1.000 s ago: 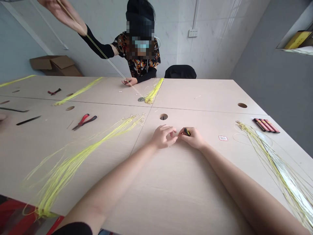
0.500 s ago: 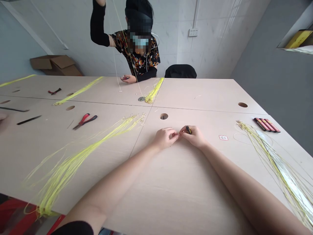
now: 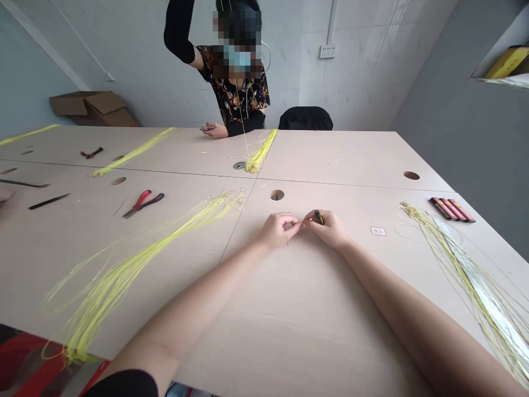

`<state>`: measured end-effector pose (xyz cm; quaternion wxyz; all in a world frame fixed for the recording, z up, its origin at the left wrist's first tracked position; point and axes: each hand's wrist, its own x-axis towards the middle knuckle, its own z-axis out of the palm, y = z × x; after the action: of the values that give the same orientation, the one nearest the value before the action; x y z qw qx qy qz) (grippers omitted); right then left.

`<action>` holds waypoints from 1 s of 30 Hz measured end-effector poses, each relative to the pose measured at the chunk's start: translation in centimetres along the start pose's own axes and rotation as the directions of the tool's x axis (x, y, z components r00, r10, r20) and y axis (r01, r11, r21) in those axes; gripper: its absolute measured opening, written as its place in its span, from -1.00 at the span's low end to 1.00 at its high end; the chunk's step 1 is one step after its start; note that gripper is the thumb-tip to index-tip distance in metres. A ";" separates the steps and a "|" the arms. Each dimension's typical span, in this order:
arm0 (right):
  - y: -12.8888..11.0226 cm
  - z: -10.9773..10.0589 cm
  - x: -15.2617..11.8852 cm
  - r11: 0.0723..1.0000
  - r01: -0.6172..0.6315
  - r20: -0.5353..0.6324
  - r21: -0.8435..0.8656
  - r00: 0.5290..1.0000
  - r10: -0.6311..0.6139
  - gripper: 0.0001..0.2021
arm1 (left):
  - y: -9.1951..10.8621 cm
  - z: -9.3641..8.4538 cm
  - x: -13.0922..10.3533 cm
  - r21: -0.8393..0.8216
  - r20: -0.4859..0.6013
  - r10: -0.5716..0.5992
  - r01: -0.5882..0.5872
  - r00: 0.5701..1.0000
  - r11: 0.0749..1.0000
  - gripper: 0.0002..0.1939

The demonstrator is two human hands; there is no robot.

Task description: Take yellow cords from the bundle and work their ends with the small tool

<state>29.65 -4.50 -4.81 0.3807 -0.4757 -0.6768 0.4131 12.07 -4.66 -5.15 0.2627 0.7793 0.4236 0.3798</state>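
My left hand rests over the middle of the table with thumb and index finger pinched; a short dark thread end shows below it, but what lies between the fingertips is too small to name. Close on its right, fingertips nearly touching it, my right hand is closed around a small black tool with a yellow mark. Left of my hands lies a long bundle of yellow cords. Another bundle of yellowish cords lies at the right, over a pale strip.
Red-and-black pliers lie at the left. A label and several red-black sticks are on the right. Across the table, a person has one arm raised beside more yellow cords. A hand shows at the left edge.
The person across the table has shifted, and the thread there hangs differently. My hands have hardly moved; both stay pinched close together.
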 end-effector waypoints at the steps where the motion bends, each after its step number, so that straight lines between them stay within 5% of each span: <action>1: 0.0 0.0 0.0 1.000 -0.001 0.003 -0.003 1.000 0.001 -0.80 | 0.0 0.0 0.0 -0.015 -0.007 -0.023 0.023 1.000 1.000 -0.80; 5: -0.1 -0.1 -0.1 1.000 -0.017 -0.003 -0.017 1.000 0.017 -0.78 | 0.0 -0.1 0.1 -0.053 -0.023 -0.073 0.072 0.997 0.996 -0.78; 14: -1.2 -0.4 -0.4 0.998 -0.067 0.026 -0.001 0.997 0.067 -0.76 | 0.1 -0.1 -0.1 0.019 0.013 0.046 -0.046 0.999 0.999 -0.81; 30: -0.4 -0.2 -0.3 0.996 -0.089 0.033 0.030 0.996 0.088 -0.65 | 0.1 0.0 -0.3 0.118 -0.018 0.056 -0.054 0.998 0.992 -0.81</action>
<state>29.77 -4.80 -4.37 0.3586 -0.4926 -0.6546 0.4475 11.99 -4.98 -5.21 0.2015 0.8006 0.4263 0.3698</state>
